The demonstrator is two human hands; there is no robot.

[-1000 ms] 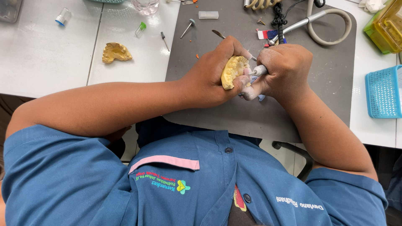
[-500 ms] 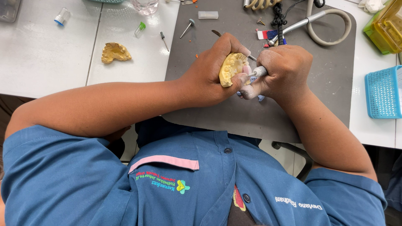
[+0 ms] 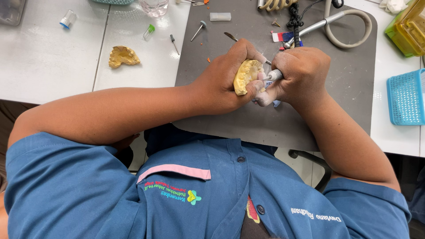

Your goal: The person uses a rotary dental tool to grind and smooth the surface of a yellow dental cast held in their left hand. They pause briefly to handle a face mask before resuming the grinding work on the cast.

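The left hand [image 3: 226, 82] grips a yellow cast [image 3: 246, 75], steadying it over the grey mat [image 3: 345, 88]; the right hand [image 3: 301, 73] clenches a handpiece [image 3: 271, 78] against it.

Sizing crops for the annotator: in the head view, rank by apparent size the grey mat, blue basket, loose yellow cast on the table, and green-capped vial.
1. grey mat
2. blue basket, cut off by the frame edge
3. loose yellow cast
4. green-capped vial
All lie on the same table, so nearness hardly skews this.

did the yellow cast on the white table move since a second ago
No. The loose yellow cast lies in the same spot left of the grey mat.
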